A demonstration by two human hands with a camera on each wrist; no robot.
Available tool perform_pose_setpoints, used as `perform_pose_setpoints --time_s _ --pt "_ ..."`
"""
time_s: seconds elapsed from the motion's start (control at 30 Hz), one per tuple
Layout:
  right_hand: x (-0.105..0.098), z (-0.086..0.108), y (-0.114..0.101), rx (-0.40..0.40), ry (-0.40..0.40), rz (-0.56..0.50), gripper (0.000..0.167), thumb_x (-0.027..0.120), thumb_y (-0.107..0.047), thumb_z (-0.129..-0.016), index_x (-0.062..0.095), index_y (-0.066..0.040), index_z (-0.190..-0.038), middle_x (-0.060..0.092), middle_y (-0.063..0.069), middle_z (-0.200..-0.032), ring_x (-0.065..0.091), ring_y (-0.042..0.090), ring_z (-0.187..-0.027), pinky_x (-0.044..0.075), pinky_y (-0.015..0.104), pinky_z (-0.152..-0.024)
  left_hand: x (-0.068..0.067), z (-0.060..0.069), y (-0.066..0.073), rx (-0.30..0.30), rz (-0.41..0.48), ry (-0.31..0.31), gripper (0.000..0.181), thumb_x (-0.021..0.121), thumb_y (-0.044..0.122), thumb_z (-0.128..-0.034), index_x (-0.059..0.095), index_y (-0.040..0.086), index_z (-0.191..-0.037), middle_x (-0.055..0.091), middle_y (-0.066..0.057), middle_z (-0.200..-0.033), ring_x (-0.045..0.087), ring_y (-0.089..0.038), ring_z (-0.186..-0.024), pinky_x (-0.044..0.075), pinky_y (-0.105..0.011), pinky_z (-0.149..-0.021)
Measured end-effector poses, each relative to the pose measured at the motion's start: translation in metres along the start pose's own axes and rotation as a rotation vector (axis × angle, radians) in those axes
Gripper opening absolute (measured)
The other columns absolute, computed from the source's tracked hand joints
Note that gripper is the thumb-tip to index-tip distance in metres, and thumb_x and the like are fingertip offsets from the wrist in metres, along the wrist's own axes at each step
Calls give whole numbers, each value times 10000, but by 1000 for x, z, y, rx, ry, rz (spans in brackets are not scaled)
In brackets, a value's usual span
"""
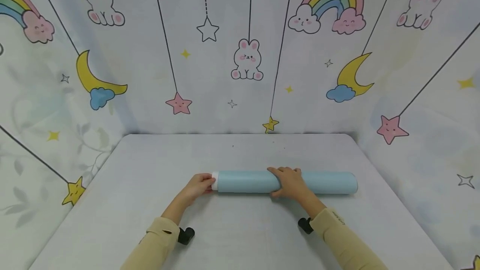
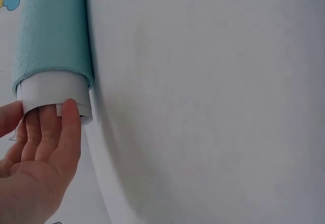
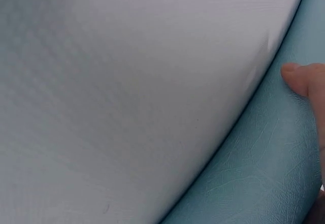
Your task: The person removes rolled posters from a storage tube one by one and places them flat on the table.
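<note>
A long light-blue tube (image 1: 243, 181) with a creased, leather-like surface lies crosswise on the white table. From its left end sticks a short length of a white paper-like roll (image 2: 53, 89). My left hand (image 1: 198, 186) holds the rim of this roll; in the left wrist view the thumb is at its left side and several fingertips reach into its opening. Near the tube's middle, my right hand (image 1: 290, 183) grips it from above with spread fingers. Only the thumb (image 3: 302, 77) and a bit of that hand show in the right wrist view, against the blue surface.
The white table (image 1: 150, 153) extends around the tube. Behind and beside it hang pale cloth walls (image 1: 213, 74) printed with rabbits, stars, moons and rainbows. Black wrist cameras (image 1: 186, 236) sit by the cuffs of the beige sleeves (image 1: 153, 243).
</note>
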State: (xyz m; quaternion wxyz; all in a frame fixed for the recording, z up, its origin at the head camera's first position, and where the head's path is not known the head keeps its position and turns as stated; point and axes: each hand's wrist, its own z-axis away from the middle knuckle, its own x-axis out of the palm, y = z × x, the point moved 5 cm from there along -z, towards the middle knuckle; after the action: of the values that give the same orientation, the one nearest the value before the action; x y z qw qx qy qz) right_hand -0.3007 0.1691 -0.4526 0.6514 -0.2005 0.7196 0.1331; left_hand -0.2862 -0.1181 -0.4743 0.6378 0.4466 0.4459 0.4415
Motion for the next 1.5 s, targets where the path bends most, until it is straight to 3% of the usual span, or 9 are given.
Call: perform_pose_setpoints --time_s 0.5,0.77,1.1,1.5 --pt "-2 8 12 32 23 -14 805 804 -455 -606 513 -161 -1297 586 125 -1154 546 306 -1039 362 599 -790 -18 0 -7 -32 -40 86 358 490 85 -940 473 -138 -1219 531 -273 -1167 562 -322 -1018 490 -387 -820" --pt "-2 12 23 50 24 -27 806 809 -443 -593 518 -175 -1295 585 121 -1158 541 302 -1048 350 598 -800 -30 5 -6 -23 -68 88 377 467 89 -950 441 -162 -1230 500 -307 -1190 545 -344 -1041 479 -405 -837" --pt "-4 19 34 58 30 -45 809 808 -445 -583 523 -170 -1288 582 133 -1161 533 312 -1053 332 600 -810 -47 9 -8 -14 -92 138 383 461 90 -945 441 -171 -1224 506 -317 -1180 561 -323 -1011 488 -392 -820" --pt "-8 30 46 35 82 -48 790 823 -428 -561 554 -159 -1253 607 131 -1115 562 309 -1006 359 592 -770 -61 15 -9 -16 -129 157 395 456 96 -949 428 -181 -1229 483 -332 -1200 549 -341 -1022 494 -379 -805"
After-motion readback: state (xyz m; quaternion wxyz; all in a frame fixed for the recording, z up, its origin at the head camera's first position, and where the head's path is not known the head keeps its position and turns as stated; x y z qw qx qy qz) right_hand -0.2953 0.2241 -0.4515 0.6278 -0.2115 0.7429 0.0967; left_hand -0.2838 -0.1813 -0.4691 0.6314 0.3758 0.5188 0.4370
